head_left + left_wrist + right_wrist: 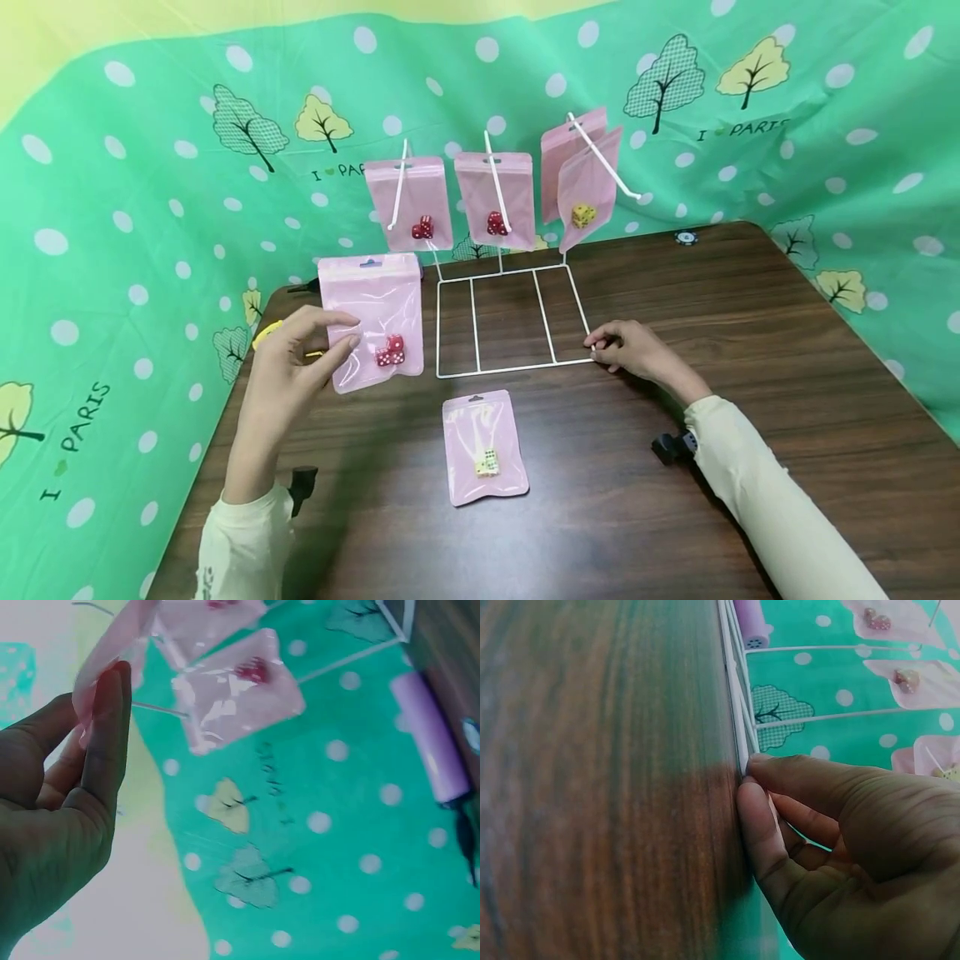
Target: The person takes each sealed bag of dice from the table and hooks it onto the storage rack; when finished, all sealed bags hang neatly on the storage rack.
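My left hand (281, 383) is raised over the table and pinches the left edge of a pink zip bag (371, 304) between thumb and fingers. Three red dice (391, 352) show at that bag's bottom. The thumb and fingertips of my right hand (641, 354) pinch the front right corner of a white wire rack (517, 368). From the rack's left and middle hooks hang pink bags (386, 192) with red dice. Two pink bags (588, 179) hang on its right hook, the front one holding yellow dice. Another pink bag (459, 442) with yellow dice lies flat before the rack.
The rack's hooks (603, 158) jut forward above its base. A purple cylinder (431, 742) with a black end shows in the left wrist view. Behind my left hand is something yellow (266, 334). A round chip (686, 237) lies far back on the wooden table (750, 350), against a green curtain (555, 50).
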A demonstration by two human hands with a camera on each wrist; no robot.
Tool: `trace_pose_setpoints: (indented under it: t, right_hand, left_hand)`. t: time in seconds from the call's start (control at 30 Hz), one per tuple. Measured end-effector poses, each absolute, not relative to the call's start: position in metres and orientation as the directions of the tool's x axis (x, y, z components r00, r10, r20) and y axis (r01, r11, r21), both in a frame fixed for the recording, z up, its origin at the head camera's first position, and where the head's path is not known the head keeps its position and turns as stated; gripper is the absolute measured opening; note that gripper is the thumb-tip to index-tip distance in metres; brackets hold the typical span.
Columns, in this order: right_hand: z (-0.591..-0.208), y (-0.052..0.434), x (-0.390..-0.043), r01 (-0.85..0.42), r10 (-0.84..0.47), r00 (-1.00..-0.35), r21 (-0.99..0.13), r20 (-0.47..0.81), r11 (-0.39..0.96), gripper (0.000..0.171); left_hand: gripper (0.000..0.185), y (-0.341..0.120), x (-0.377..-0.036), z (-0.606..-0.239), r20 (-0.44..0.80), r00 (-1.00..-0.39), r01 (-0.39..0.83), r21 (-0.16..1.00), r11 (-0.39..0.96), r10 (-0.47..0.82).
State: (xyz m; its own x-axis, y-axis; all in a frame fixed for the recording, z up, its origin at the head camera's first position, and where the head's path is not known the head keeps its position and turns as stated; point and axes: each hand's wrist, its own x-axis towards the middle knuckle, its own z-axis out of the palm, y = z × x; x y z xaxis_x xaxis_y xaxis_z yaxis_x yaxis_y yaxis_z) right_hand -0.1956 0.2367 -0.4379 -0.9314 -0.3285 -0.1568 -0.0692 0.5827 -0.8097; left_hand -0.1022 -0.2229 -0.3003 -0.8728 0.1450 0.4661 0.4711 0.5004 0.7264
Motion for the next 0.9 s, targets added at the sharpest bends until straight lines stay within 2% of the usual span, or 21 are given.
trace_pose_setpoints:
  t: [0.3,0.43,0.53,0.77,0.9]
  right_hand:
    - [-0.439,0.238,-0.196,-0.062,-0.32,-0.935,-0.813,-0.157,0.579,0.023]
    - [-0.44,0.239,-0.195,-0.056,-0.314,-0.936,-0.811,-0.161,0.582,0.023]
    - [-0.441,0.24,-0.195,-0.061,-0.317,-0.936,-0.813,-0.156,0.579,0.023]
    - [-0.442,0.238,-0.196,-0.071,-0.326,-0.933,-0.808,-0.154,0.585,0.023]
    - [-0.442,0.237,-0.197,-0.07,-0.327,-0.932,-0.807,-0.157,0.587,0.023]
  left_hand:
    - [0.03,-0.2,-0.1,-0.278,0.601,-0.778,0.615,0.667,0.421,0.184]
    - [0.031,-0.193,-0.1,-0.273,0.621,-0.759,0.64,0.656,0.401,0.195]
    - [0.03,-0.19,-0.102,-0.271,0.611,-0.767,0.631,0.665,0.4,0.194]
    - [0.02,-0.195,-0.12,-0.281,0.52,-0.843,0.523,0.74,0.423,0.133]
    - [0.02,-0.199,-0.136,-0.292,0.512,-0.85,0.514,0.759,0.4,0.123]
